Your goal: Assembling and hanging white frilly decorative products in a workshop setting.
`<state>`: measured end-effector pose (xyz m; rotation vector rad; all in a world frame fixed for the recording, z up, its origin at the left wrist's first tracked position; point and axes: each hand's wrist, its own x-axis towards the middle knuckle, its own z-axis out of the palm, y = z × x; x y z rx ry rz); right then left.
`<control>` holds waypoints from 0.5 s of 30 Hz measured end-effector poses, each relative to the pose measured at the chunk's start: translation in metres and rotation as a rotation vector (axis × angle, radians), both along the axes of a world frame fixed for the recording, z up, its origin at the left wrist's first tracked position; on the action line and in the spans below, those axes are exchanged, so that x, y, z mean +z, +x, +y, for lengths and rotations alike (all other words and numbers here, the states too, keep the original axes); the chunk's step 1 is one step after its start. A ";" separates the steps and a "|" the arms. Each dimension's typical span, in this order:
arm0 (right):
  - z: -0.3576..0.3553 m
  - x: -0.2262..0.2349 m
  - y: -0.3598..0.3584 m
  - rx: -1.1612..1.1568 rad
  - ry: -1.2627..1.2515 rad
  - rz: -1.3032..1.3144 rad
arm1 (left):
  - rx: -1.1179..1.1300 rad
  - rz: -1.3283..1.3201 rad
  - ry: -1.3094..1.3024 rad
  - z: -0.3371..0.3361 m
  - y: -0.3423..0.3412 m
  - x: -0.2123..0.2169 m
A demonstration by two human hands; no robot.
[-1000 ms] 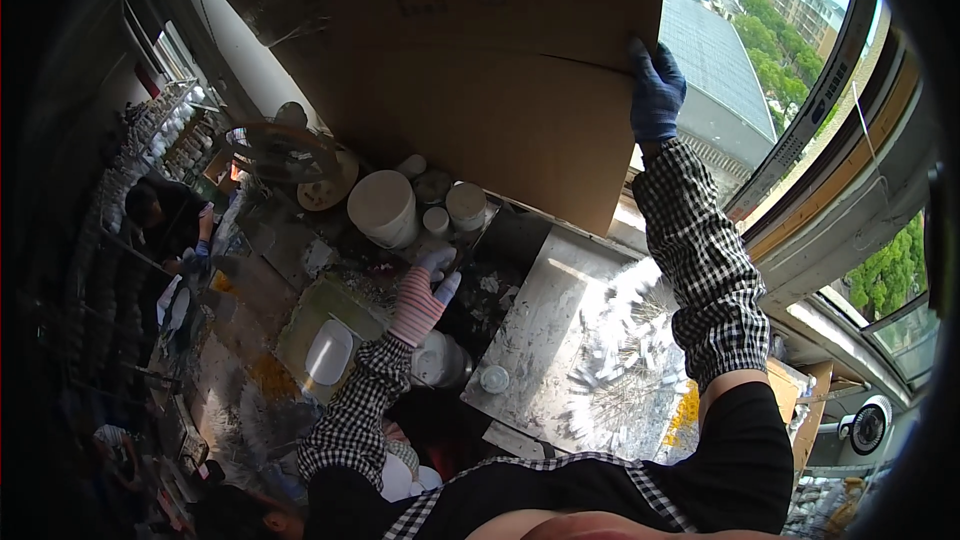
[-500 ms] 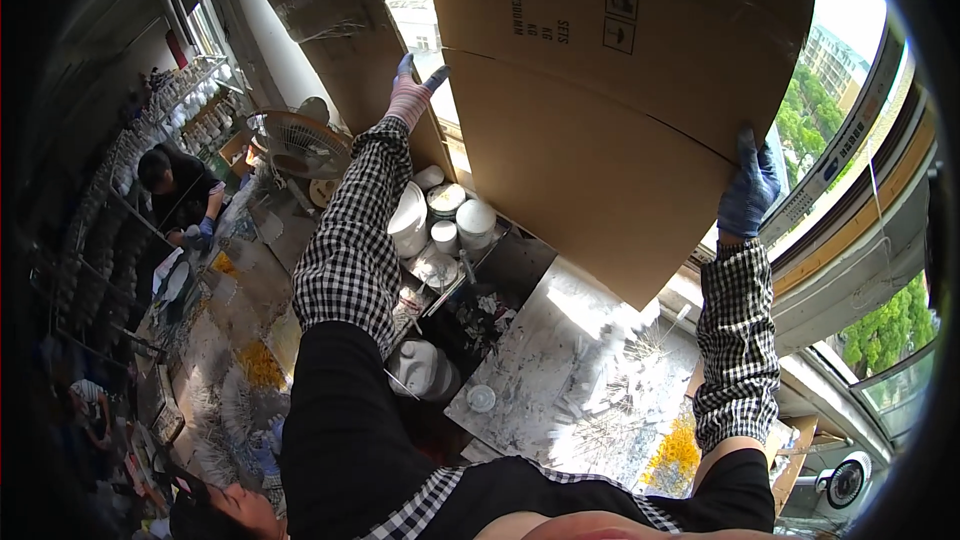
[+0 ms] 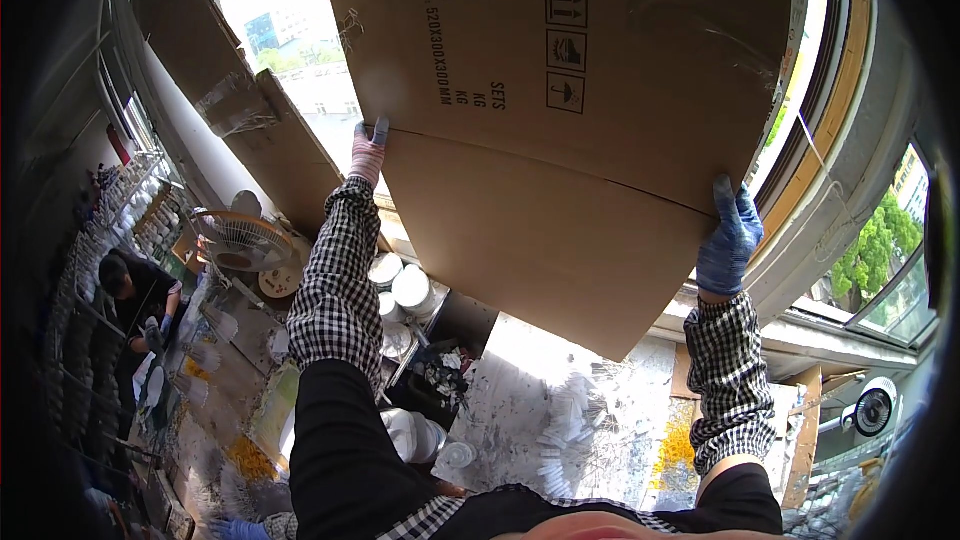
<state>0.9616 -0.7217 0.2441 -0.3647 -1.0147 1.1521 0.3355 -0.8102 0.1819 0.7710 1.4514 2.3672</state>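
Note:
A large sheet of brown cardboard (image 3: 545,205), like a flattened carton with printed handling symbols and a fold line across it, stands tilted up in front of me at the window. On its left edge, just by the fold, my left hand (image 3: 369,152) in a pinkish, grey-tipped glove is closed. My right hand (image 3: 729,243), in a blue glove, grips the right edge with the thumb upward. Fingers behind the sheet are partly hidden. Both arms reach forward in checked sleeve covers.
Below the sheet lies a white-stained work surface (image 3: 510,415) with orange bits at right. White tubs (image 3: 411,287) and a jug (image 3: 408,434) stand to the left. Further left are a fan (image 3: 243,240) and a person at work (image 3: 145,295). Another cardboard piece (image 3: 240,105) leans by the window.
My left hand, spread by the edge before, is now closed on the cardboard. The view has shifted; the sheet and my right hand appear lower and further left.

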 end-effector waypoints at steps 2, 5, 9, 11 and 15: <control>-0.008 0.004 0.013 0.012 -0.017 -0.034 | 0.291 0.497 -0.236 0.013 0.018 -0.006; -0.017 0.001 0.040 -0.085 -0.023 -0.086 | -0.091 0.170 0.164 0.027 0.061 0.003; -0.052 0.011 0.054 -0.106 -0.002 -0.135 | -0.115 0.289 0.159 -0.006 0.078 0.040; -0.069 0.013 0.059 -0.130 -0.065 -0.117 | -0.129 0.322 0.092 -0.020 0.094 0.054; -0.097 0.010 0.060 -0.157 -0.067 -0.186 | -0.291 0.252 0.076 -0.037 0.111 0.077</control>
